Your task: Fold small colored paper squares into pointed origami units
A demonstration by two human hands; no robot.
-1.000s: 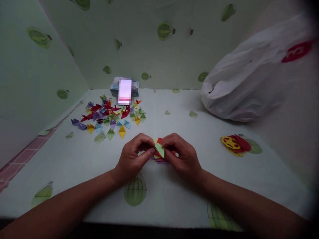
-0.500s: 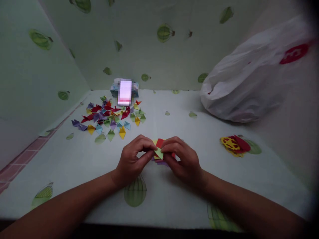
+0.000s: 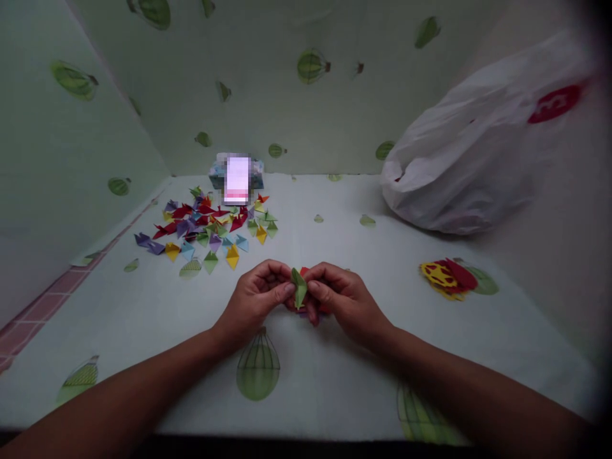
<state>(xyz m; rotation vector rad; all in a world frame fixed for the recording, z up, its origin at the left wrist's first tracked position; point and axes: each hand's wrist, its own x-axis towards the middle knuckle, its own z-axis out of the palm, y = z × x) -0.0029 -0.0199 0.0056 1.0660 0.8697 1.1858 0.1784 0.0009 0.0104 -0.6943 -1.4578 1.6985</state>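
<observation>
A small folded green paper piece [image 3: 299, 287] stands on edge between my two hands, just above the table. My left hand [image 3: 255, 299] pinches its left side with thumb and fingertips. My right hand [image 3: 342, 299] pinches its right side the same way. Under my hands lies a small stack of coloured paper squares [image 3: 306, 310], red and purple edges showing, mostly hidden by my fingers.
A pile of several folded paper pieces [image 3: 210, 223] in red, purple, yellow, green and blue lies at the back left, with a small box [image 3: 238, 173] behind it. A white plastic bag [image 3: 482, 140] fills the back right. Red and yellow paper cutouts [image 3: 449, 275] lie at the right.
The green piece was lying flatter over the stack; now both hands have folded it narrower and turned it upright between the fingertips. The hands sit slightly closer together.
</observation>
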